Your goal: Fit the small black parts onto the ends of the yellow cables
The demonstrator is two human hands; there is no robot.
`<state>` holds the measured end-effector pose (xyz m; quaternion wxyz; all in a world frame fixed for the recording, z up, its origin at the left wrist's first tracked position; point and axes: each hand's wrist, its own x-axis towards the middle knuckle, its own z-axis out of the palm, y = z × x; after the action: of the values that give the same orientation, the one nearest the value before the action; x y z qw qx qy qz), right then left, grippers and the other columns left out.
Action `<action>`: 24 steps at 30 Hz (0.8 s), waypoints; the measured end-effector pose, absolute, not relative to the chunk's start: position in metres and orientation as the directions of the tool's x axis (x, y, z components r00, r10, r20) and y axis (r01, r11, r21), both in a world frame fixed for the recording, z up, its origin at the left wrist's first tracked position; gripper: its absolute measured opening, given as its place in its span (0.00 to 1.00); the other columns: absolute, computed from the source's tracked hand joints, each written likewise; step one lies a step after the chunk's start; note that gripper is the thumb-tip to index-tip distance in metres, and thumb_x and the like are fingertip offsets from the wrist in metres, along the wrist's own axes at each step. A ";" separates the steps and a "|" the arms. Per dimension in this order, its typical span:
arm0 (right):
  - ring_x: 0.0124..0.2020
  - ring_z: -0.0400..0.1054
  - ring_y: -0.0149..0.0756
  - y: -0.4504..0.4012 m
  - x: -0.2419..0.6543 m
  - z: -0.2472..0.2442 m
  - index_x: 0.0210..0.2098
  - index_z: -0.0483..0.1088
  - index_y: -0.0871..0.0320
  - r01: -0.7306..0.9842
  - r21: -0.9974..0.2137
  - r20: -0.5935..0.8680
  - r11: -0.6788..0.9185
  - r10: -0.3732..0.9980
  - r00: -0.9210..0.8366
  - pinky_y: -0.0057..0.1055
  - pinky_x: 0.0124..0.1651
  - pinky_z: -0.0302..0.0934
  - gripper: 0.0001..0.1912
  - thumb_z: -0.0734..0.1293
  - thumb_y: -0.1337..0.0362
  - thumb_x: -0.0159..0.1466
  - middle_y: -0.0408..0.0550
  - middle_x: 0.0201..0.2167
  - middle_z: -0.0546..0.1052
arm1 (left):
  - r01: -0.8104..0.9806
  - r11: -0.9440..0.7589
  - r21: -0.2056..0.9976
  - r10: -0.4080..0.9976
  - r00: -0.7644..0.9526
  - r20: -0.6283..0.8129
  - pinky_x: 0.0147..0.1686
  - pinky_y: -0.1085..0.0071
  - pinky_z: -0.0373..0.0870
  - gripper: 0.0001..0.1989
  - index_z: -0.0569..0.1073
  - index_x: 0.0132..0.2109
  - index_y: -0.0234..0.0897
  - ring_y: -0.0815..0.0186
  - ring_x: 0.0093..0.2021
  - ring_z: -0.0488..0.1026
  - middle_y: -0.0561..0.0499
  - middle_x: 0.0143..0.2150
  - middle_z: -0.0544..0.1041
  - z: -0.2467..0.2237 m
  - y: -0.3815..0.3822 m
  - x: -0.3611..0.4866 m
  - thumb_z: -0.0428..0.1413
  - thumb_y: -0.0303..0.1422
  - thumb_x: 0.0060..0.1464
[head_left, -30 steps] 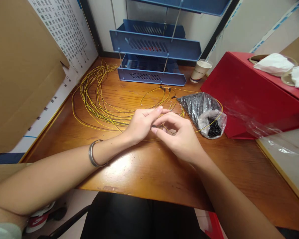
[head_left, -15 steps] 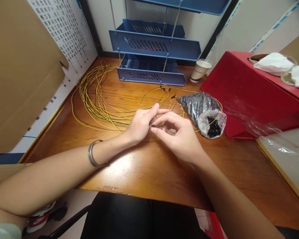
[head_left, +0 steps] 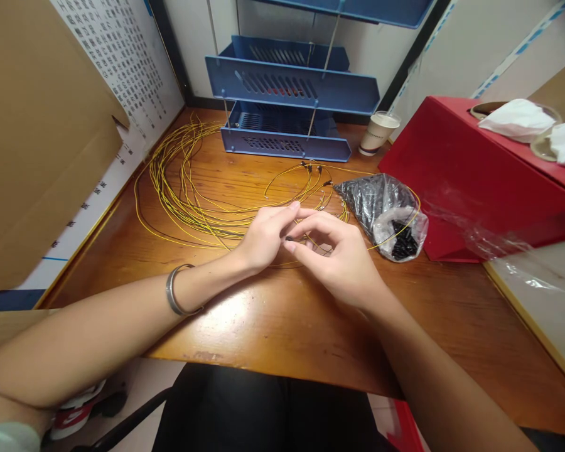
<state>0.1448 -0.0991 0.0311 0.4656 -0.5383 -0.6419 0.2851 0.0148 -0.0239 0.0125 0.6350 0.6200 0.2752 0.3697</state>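
Both hands meet over the wooden table, fingertips close together. My right hand (head_left: pixel 341 254) pinches a small black plastic piece (head_left: pixel 289 238) between thumb and index finger. My left hand (head_left: pixel 270 232) is closed against it, thumb laid along the index finger; what its fingers hold is hidden. Thin yellow and dark wires (head_left: pixel 169 182) lie in a large loose coil behind and left of the hands. One yellow wire (head_left: pixel 381 243) runs from behind my right hand across the bag. Several wire ends with black connectors (head_left: pixel 319 169) lie beyond the hands.
A clear plastic bag (head_left: pixel 367 198) of small black pieces lies open right of my hands. Behind stand a blue tiered tray rack (head_left: pixel 287 147) and a paper cup (head_left: pixel 379 135). A red box (head_left: pixel 475 182) bounds the right side, cardboard (head_left: pixel 42 157) the left.
Almost nothing differs. The left thumb and the fingertips shift very slightly downward; both hands stay together at the black piece.
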 end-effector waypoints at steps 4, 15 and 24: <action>0.33 0.69 0.30 -0.099 0.144 0.031 0.32 0.76 0.57 0.423 -0.869 0.292 0.256 0.956 0.020 0.29 0.32 0.62 0.02 0.72 0.69 0.59 0.48 0.50 0.79 | -0.131 -0.016 0.991 0.799 0.594 0.092 0.23 0.71 0.56 0.25 0.75 0.25 0.34 0.70 0.22 0.63 0.51 0.20 0.71 0.011 -0.024 0.014 0.50 0.46 0.62; 0.27 0.65 0.26 -0.099 0.145 0.031 0.32 0.75 0.58 0.433 -0.861 0.305 0.268 0.952 0.017 0.28 0.31 0.61 0.02 0.71 0.69 0.59 0.48 0.46 0.79 | -0.204 -0.039 0.978 0.759 0.630 0.161 0.37 0.71 0.71 0.19 0.81 0.34 0.32 0.66 0.30 0.73 0.49 0.27 0.78 0.015 -0.023 0.016 0.52 0.41 0.62; 0.31 0.68 0.29 -0.099 0.145 0.033 0.32 0.75 0.58 0.446 -0.849 0.326 0.283 0.945 0.022 0.29 0.33 0.62 0.02 0.71 0.70 0.59 0.45 0.37 0.78 | -0.211 -0.036 0.977 0.745 0.645 0.167 0.44 0.69 0.71 0.18 0.82 0.43 0.29 0.60 0.40 0.77 0.46 0.33 0.81 0.013 -0.021 0.014 0.52 0.38 0.59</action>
<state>0.1452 -0.0990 0.0329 0.4716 -0.5373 -0.6473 0.2645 0.0143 -0.0214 0.0128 0.6602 0.6220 0.2149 0.3621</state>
